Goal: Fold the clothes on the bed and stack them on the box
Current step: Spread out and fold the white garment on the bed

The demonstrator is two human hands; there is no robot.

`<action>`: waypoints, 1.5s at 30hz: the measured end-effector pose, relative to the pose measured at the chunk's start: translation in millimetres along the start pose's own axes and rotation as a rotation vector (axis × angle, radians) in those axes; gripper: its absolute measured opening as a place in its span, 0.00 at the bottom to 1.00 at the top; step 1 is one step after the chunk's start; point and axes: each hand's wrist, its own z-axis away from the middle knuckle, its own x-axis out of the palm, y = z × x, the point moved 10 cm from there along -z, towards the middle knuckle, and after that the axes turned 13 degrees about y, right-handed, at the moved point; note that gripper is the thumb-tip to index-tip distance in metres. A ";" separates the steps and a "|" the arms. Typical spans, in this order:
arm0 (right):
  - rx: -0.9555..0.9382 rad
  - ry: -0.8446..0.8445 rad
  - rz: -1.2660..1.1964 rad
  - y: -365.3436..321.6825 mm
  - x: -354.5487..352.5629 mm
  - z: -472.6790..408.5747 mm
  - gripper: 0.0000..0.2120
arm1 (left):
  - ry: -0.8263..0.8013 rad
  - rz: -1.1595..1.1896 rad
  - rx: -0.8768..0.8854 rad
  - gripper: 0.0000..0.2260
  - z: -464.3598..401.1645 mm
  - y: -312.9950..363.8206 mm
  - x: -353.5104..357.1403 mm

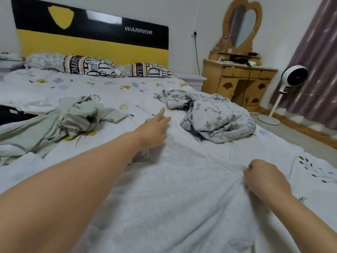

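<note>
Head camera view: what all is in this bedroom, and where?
white garment: one, spread flat on the near bed
green clothes: one crumpled pile, left on the bed
floral clothes: one blue-grey crumpled pile, right on the bed
pillows: two, lettered, at the headboard
headboard: one, yellow and black
dresser: one, wooden, heart-shaped mirror, far right
fan: one, white, by the curtain
left hand: open, on the garment
right hand: pinches the garment
</note>
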 end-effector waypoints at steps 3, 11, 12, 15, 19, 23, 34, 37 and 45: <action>-0.035 -0.070 0.217 -1.8 7.3 8.4 0.03 | 0.156 -0.137 0.091 0.18 12.4 4.9 -8.2; -0.376 0.012 -0.038 -113.5 33.1 18.5 0.16 | -0.227 -0.310 -0.468 0.41 87.2 -96.4 17.4; -0.385 -0.010 -0.038 -123.2 44.3 12.4 0.15 | -0.249 -0.283 -0.472 0.39 89.9 -103.1 24.5; -0.349 -0.038 -0.068 -145.6 70.6 -12.1 0.15 | -0.023 -0.204 -0.506 0.20 78.0 -118.5 9.8; -0.251 -0.082 -0.117 -165.1 95.0 -41.1 0.16 | 0.215 -0.139 -0.713 0.18 67.3 -147.8 -26.8; -0.123 0.104 -0.218 -172.7 78.0 -63.3 0.11 | 0.469 0.888 -1.036 0.15 55.2 -172.5 -15.4; -0.611 -0.103 -0.090 -227.6 131.9 19.8 0.29 | -0.042 -0.338 -0.147 0.30 97.1 -106.7 43.3; -0.647 -0.267 0.033 -219.2 160.5 30.7 0.30 | -0.160 -0.226 -0.273 0.26 109.7 -123.3 59.0; -0.653 -0.136 -0.006 -230.6 84.7 65.2 0.23 | -0.151 -0.381 -0.324 0.16 146.8 -119.2 -14.8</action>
